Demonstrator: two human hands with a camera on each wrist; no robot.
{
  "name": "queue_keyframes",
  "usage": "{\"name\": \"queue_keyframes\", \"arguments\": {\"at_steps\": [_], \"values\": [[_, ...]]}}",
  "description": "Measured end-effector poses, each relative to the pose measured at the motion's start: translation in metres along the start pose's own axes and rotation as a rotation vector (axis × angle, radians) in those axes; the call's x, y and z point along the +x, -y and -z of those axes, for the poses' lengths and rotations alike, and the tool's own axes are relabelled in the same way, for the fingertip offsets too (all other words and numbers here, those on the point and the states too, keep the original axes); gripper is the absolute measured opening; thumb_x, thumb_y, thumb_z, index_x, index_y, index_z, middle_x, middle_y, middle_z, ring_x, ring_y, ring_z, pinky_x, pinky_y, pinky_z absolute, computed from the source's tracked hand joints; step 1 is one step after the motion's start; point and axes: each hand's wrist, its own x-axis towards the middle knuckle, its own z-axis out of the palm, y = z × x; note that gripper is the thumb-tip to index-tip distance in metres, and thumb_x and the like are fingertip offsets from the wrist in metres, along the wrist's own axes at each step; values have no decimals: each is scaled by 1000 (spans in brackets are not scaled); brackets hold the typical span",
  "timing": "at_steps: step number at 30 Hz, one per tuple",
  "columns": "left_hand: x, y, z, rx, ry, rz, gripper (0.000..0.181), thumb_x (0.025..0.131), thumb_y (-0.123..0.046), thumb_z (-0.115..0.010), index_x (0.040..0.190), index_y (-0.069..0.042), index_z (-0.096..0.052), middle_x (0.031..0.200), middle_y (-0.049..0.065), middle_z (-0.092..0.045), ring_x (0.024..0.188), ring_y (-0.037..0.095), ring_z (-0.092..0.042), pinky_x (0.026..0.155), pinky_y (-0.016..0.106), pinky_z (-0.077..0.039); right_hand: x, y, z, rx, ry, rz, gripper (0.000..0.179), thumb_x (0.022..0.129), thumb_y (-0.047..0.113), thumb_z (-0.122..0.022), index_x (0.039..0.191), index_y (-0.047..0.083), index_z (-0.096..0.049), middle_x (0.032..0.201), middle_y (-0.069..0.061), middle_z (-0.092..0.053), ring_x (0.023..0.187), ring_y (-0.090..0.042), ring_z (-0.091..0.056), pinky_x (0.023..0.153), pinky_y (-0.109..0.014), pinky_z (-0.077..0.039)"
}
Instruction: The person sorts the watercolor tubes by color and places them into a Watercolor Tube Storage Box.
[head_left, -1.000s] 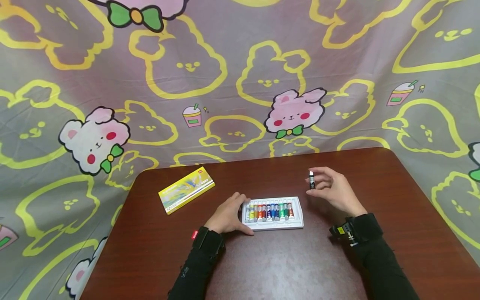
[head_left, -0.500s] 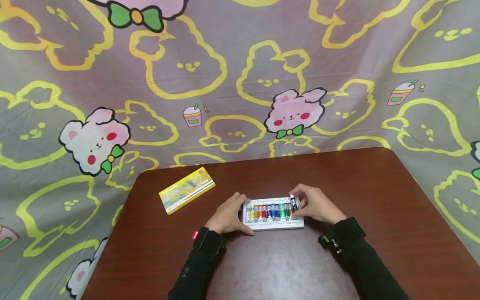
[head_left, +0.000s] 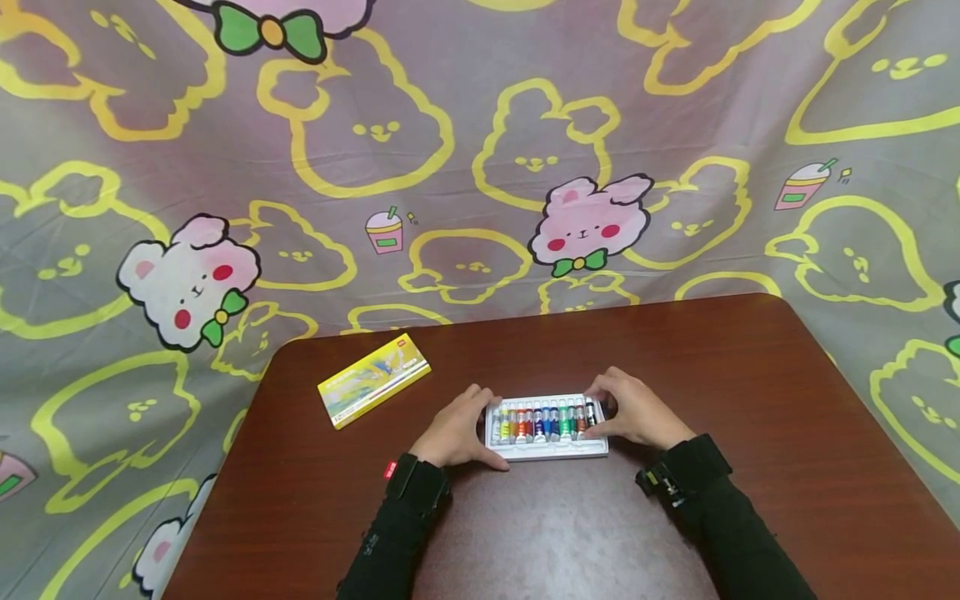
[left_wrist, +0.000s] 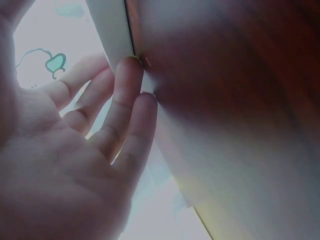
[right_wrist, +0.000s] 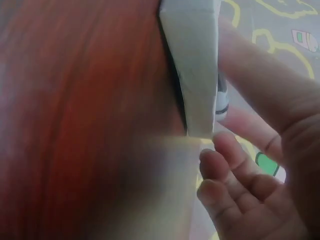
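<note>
A white tray (head_left: 543, 450) holding a row of small paint tubes (head_left: 538, 423) of several colours lies in the middle of the table. My left hand (head_left: 453, 429) holds its left end, fingers behind and thumb in front. In the left wrist view, fingertips touch the pale tray wall (left_wrist: 112, 32). At the right end, my right hand (head_left: 637, 408) spans a black paint tube (head_left: 591, 414) lying in the row, index finger at its far end and thumb at its near end. The tray's end wall (right_wrist: 195, 65) and a bit of a tube (right_wrist: 222, 102) show in the right wrist view.
A yellow paint box (head_left: 373, 381) lies at an angle on the brown table (head_left: 720, 350), left of the tray. Behind the table hangs a patterned cloth (head_left: 450, 150) with cartoon figures.
My right hand has carried the black tube left from beside the tray and lowered it into the right end of the row. My left hand has stayed on the tray.
</note>
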Motion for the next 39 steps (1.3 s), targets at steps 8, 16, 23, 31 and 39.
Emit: {"name": "queue_keyframes", "arguments": {"at_steps": [8, 16, 23, 31, 39], "values": [[0, 0, 0, 7, 0, -4, 96, 51, -50, -92, 131, -15, -52, 109, -1, -50, 99, 15, -48, 85, 35, -52, -2, 7, 6, -143, 44, 20, 61, 63, 49, -87, 113, 16, -74, 88, 0, -59, 77, -17, -50, 64, -29, -50], [-1, -1, 2, -6, -7, -8, 95, 51, -49, -93, 130, -14, -52, 108, -1, -50, 99, 16, -48, 85, 36, -52, -8, 21, 12, -340, 13, 98, 51, 68, 52, -81, 105, 16, -78, 99, -8, -74, 87, -23, -63, 79, -43, -58], [-1, -1, 1, -9, 1, -1, 95, 52, -49, -92, 131, -15, -52, 109, -1, -50, 100, 16, -48, 86, 36, -52, -9, 18, 11, -369, -6, 117, 50, 69, 54, -80, 101, 17, -79, 98, -7, -76, 89, -23, -65, 79, -44, -58], [0, 0, 0, -6, -4, -5, 95, 52, -50, -92, 130, -15, -52, 109, -2, -51, 99, 15, -48, 85, 35, -52, -7, 12, 14, -304, 30, 95, 57, 70, 55, -81, 115, 20, -75, 100, -5, -70, 86, -22, -62, 75, -41, -58], [0, 0, 0, -4, 0, -6, 95, 52, -50, -92, 131, -15, -52, 109, -2, -51, 100, 15, -48, 85, 35, -52, -6, 11, 11, -247, 15, 122, 43, 82, 42, -76, 116, 16, -73, 116, -4, -68, 103, -22, -62, 89, -47, -56]]}}
